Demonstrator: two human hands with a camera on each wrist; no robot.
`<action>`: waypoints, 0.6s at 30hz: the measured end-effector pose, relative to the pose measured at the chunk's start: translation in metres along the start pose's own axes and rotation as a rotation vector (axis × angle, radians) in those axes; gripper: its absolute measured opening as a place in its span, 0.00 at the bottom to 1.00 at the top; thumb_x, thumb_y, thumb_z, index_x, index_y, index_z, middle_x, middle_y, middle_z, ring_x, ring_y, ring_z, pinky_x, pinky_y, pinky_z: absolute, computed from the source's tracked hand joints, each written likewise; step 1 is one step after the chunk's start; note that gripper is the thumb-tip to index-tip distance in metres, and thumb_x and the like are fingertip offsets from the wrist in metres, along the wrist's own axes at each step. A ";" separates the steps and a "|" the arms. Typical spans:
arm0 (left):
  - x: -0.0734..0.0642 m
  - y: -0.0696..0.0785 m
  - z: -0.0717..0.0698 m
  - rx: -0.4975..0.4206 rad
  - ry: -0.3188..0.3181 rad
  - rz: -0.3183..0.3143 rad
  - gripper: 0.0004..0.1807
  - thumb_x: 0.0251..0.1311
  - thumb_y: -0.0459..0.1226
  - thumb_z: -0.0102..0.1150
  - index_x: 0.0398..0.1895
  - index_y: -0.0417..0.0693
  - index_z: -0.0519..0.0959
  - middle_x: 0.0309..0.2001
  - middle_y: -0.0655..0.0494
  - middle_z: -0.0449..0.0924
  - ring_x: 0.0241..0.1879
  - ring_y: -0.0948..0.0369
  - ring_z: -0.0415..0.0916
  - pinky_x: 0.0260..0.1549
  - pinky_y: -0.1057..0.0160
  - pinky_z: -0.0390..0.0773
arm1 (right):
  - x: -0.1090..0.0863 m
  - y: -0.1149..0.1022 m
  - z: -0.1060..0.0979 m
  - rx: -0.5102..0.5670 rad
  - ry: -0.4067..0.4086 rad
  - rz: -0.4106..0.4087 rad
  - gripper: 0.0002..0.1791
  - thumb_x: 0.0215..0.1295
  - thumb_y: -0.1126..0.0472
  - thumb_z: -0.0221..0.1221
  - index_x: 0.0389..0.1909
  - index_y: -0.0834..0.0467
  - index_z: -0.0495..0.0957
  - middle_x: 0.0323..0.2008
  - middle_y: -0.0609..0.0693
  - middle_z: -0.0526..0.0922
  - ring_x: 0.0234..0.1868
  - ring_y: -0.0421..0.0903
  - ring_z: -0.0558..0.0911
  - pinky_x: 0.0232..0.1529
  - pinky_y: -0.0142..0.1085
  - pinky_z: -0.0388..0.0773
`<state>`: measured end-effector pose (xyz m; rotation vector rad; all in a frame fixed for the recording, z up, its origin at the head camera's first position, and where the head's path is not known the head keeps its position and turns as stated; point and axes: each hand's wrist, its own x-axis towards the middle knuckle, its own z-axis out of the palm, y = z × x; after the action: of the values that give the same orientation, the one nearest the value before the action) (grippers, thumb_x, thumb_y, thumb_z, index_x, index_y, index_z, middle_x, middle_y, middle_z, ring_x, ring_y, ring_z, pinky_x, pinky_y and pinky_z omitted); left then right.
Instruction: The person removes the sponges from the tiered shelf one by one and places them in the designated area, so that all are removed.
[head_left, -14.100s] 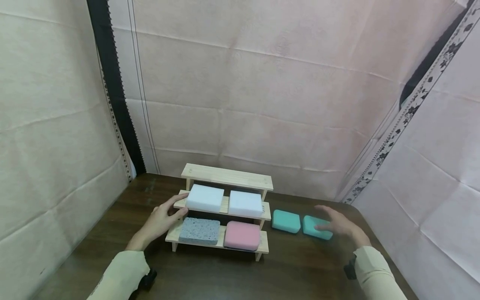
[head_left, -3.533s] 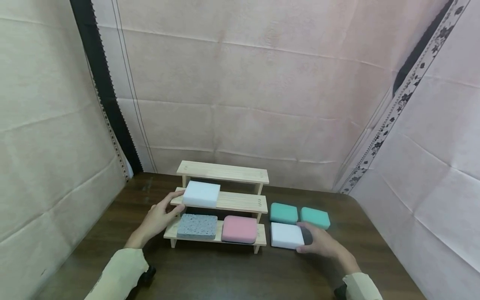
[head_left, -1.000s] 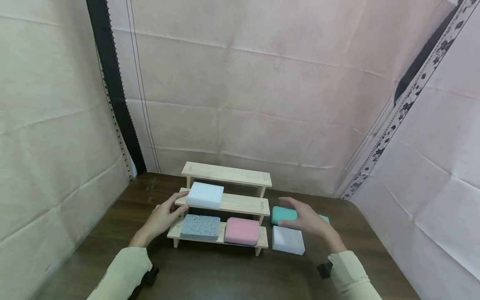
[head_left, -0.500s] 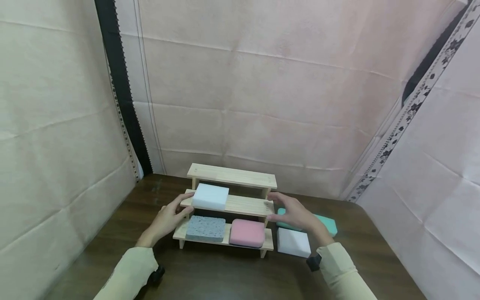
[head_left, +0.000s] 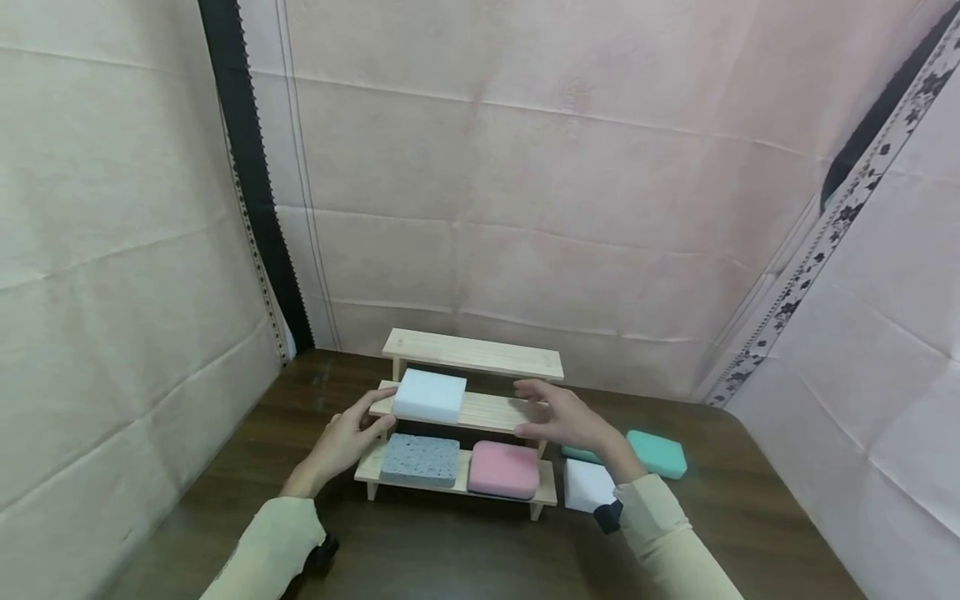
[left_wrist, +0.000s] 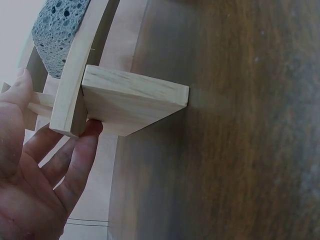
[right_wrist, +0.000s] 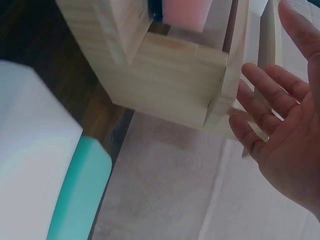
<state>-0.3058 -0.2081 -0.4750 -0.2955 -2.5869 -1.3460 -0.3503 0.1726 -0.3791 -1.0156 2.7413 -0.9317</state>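
Note:
A three-tier wooden stand stands on the table. My left hand grips its left end; in the left wrist view the fingers curl under a plank, with the thumb on the other side. Beside that hand, a white sponge sits on the middle tier's left. My right hand hovers around the middle tier's right end, fingers spread and holding nothing. A speckled grey-blue sponge and a pink sponge lie on the bottom tier.
Right of the stand, a second white sponge lies on the brown table, partly behind my right wrist. Behind it are two teal sponges, one mostly hidden by my forearm. Pale cloth walls the back and sides.
The right-hand white sponge went from the middle tier to the table. My right hand let go of it, then moved left to the middle tier's end. The left hand keeps its place.

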 end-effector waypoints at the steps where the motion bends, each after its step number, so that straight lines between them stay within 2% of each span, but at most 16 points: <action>1: 0.000 0.000 0.000 0.000 0.001 -0.001 0.29 0.70 0.57 0.54 0.73 0.74 0.64 0.56 0.50 0.81 0.51 0.53 0.81 0.49 0.42 0.77 | 0.002 -0.001 0.002 -0.004 0.000 -0.008 0.42 0.59 0.43 0.70 0.71 0.53 0.67 0.65 0.51 0.76 0.66 0.53 0.73 0.61 0.53 0.71; 11: -0.001 0.001 0.004 -0.018 -0.004 0.009 0.28 0.70 0.57 0.54 0.72 0.75 0.64 0.52 0.54 0.84 0.51 0.55 0.81 0.51 0.41 0.76 | 0.021 -0.005 0.020 -0.041 0.022 -0.045 0.42 0.58 0.42 0.71 0.70 0.54 0.68 0.65 0.50 0.76 0.65 0.49 0.73 0.66 0.53 0.64; 18: 0.000 0.000 0.001 -0.024 0.004 0.012 0.30 0.68 0.59 0.53 0.73 0.75 0.64 0.52 0.54 0.84 0.51 0.55 0.81 0.51 0.41 0.76 | 0.035 -0.015 0.028 -0.017 0.016 -0.069 0.45 0.58 0.41 0.71 0.71 0.57 0.66 0.65 0.52 0.75 0.64 0.49 0.74 0.64 0.50 0.68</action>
<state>-0.3056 -0.2079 -0.4757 -0.3110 -2.5636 -1.3725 -0.3617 0.1278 -0.3891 -1.1175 2.7474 -0.9319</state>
